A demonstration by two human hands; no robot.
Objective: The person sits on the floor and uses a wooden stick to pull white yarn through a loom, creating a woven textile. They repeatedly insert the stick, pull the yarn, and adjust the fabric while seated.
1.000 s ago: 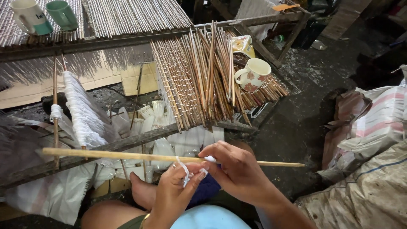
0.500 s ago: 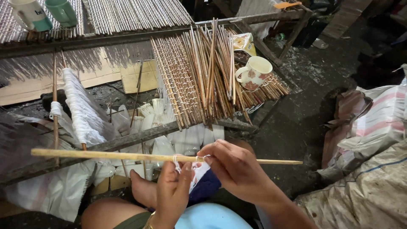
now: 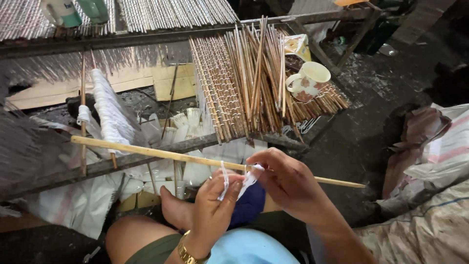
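Observation:
A long pale bamboo stick runs across my lap from left to right. My right hand grips it near its middle, with white string wound there. My left hand pinches the loose end of that white string just below the stick. A mat of thin brown sticks tied with white cord lies ahead on a wooden frame. A skein of white thread hangs on an upright stick at the left.
A floral cup rests on the stick mat, with a small yellow packet behind it. Two mugs stand at the top left. Sacks pile at the right. My bare foot lies under the frame bar.
The stick's left end has tilted upward and toward me. My left hand has risen, drawing the white string up closer to the stick.

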